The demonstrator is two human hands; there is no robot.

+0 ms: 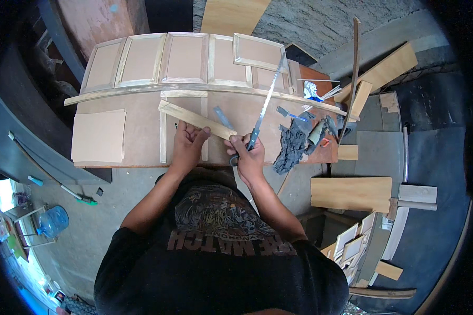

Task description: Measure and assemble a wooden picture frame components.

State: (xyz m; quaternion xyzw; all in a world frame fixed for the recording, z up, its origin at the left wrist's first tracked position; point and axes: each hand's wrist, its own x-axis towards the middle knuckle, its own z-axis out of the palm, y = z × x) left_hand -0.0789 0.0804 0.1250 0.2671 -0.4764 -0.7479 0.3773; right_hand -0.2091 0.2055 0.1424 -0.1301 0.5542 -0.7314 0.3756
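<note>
My left hand (188, 147) is closed on a short pale wooden strip (192, 116), its thumb along the near edge. The strip slants over the workbench, its far end up and to the left. My right hand (251, 158) grips the dark handle of a hand saw (268, 95). That saw's long, narrow toothed blade points away from me, up and to the right. The thumb and fingers of my right hand also meet the strip's right end. Below the strip lies a pale wooden frame (163, 142), with a grey-blue flat tool (223, 116) beside it.
Several framed panels (183, 58) line the back of the bench, behind a long wooden strip (215, 89). Thin brown sheets (98, 136) are stacked at left. Dark rags (294, 140) and a brush (289, 113) lie at right. Boards (352, 192) stand lower right; a water jug (53, 220) is lower left.
</note>
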